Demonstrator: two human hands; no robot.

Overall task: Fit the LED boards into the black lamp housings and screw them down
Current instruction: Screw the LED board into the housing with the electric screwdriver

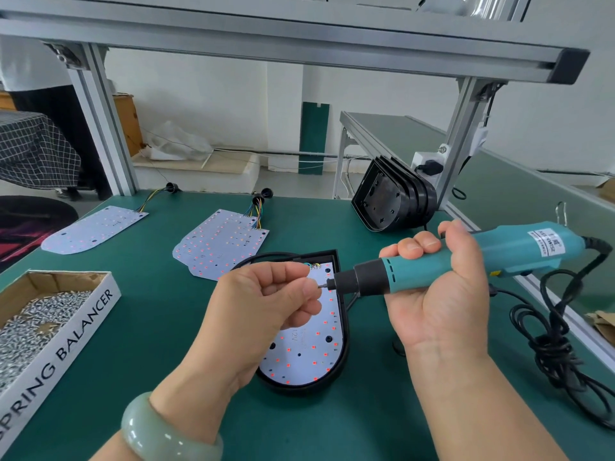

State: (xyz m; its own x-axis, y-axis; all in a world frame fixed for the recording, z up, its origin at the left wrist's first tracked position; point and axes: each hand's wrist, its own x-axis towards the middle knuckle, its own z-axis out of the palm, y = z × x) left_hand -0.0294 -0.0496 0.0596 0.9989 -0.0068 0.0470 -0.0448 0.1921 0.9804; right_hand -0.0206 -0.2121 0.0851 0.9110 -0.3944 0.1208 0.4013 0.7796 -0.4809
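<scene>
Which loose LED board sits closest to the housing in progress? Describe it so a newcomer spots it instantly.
On the green bench top, find the black lamp housing that already holds a fitted board. Just beyond its far left corner lies a white LED board, bare on the mat. The other loose board lies further left, near the bench edge.

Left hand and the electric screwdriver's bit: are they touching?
Touching. The head view shows the left hand pinching the tip of the bit between thumb and forefinger; the right hand grips the electric screwdriver.
</scene>
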